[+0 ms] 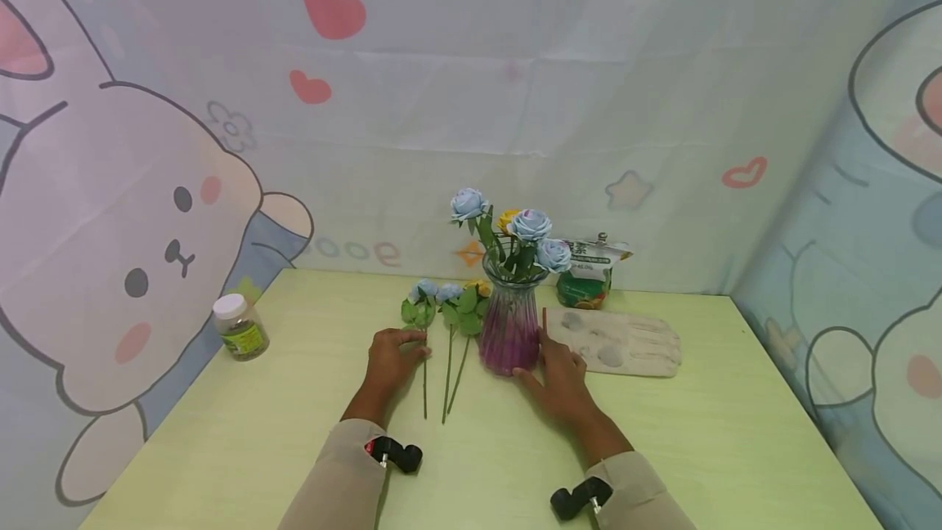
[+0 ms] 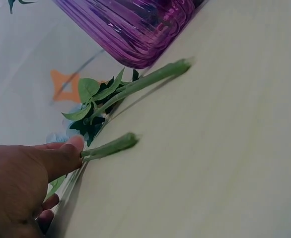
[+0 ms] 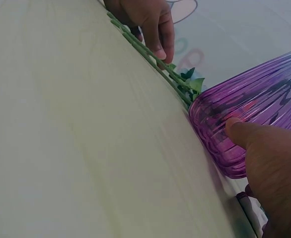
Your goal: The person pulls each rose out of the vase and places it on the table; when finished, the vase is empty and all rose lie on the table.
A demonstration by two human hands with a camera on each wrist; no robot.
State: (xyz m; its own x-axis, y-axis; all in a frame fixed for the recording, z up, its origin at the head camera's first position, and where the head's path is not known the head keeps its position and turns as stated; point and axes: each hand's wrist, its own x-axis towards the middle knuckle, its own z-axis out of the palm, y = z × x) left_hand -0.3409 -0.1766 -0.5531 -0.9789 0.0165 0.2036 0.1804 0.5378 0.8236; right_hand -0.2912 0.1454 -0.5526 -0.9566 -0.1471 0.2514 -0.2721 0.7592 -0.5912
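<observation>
A glass vase (image 1: 509,334), purple below and clear above, stands upright on the table with several blue artificial roses (image 1: 531,225) and a yellow one in it. My right hand (image 1: 565,389) holds its lower right side, the thumb in front against the glass (image 3: 217,126) and the other fingers mostly hidden. Left of the vase, my left hand (image 1: 390,366) pinches the green stem (image 2: 113,147) of a blue rose (image 1: 422,290) between thumb and fingers. Beside it lie another blue rose (image 1: 449,293) and a yellow rose (image 1: 482,289), stems towards me.
Whitish gloves (image 1: 640,342) with grey patches lie right of the vase, a thin reddish stick (image 1: 545,321) at their left edge. Behind them sits a clipped green-and-white bag (image 1: 589,272). A white-capped jar (image 1: 241,330) stands at the left table edge. A printed cloth (image 1: 441,105) hangs behind.
</observation>
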